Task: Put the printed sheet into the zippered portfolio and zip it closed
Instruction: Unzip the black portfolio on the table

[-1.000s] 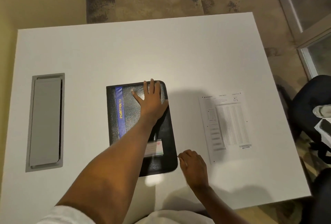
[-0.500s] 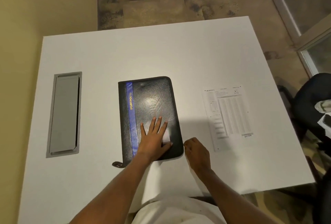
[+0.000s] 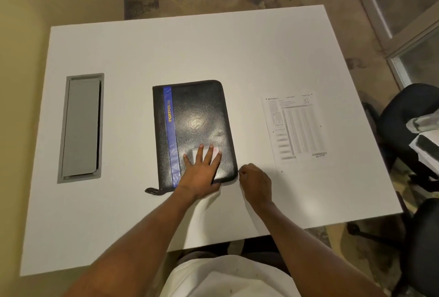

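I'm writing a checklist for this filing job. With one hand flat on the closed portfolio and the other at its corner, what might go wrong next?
1. The left hand presses the portfolio cover down, so it may hinder the right hand working the zip around that near corner.
2. The printed sheet lies loose, apart to the right near the table edge; a sweeping arm might push it off.
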